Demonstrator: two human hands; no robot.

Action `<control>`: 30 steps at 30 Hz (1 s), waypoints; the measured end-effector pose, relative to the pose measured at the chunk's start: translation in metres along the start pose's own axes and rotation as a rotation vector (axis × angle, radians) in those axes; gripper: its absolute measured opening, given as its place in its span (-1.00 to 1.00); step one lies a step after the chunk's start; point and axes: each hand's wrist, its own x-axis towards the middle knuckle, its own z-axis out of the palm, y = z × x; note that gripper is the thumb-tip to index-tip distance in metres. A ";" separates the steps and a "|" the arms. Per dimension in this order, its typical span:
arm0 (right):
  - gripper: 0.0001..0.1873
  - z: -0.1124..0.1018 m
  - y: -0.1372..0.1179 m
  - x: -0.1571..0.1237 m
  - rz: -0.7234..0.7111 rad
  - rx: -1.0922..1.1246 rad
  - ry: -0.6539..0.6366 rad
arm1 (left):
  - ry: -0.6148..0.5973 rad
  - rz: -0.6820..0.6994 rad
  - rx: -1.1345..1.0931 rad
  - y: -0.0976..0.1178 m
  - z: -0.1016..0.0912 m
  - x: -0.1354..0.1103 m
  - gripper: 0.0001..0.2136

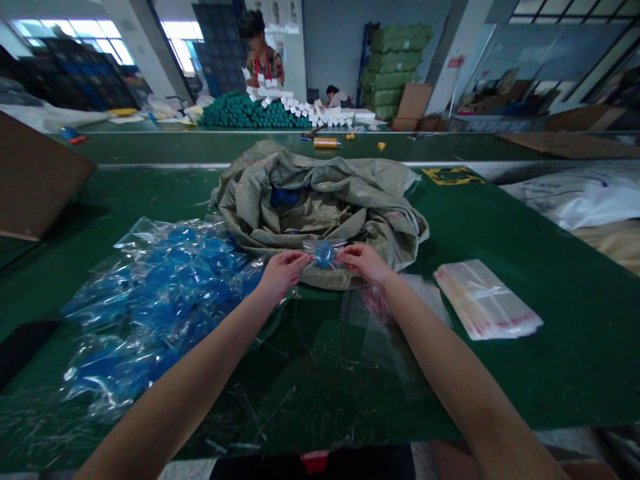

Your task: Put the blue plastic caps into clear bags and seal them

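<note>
Between my two hands a small clear plastic bag [325, 254] with a round blue item inside is stretched out. My left hand [285, 272] pinches its left end, and my right hand [367, 262] pinches its right end. Just behind them lies a grey-green woven sack [395, 227], its mouth rolled open, with blue pieces [284, 197] inside. To the left spreads a heap of clear bags with blue items [175, 280]. Below my right forearm are loose flat clear bags [425, 293], partly hidden by the arm.
A bundled stack of clear bags [485, 297] lies on the green table [550, 353] at right. A cardboard box [37, 177] stands at far left, a dark object [25, 343] below it. Across the table, a person [263, 57] stands behind green rolls [250, 112] and white pieces.
</note>
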 end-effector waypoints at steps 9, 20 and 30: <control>-0.61 0.002 -0.004 -0.003 -0.003 0.115 -0.068 | -0.021 -0.002 -0.053 0.002 0.000 -0.003 -0.61; -0.71 0.010 -0.005 -0.002 0.024 0.076 -0.149 | 0.187 -0.007 0.425 0.029 -0.019 -0.041 -0.68; -0.70 0.009 -0.033 -0.006 -0.088 0.241 0.120 | 0.929 0.385 1.517 0.100 -0.101 -0.098 -0.66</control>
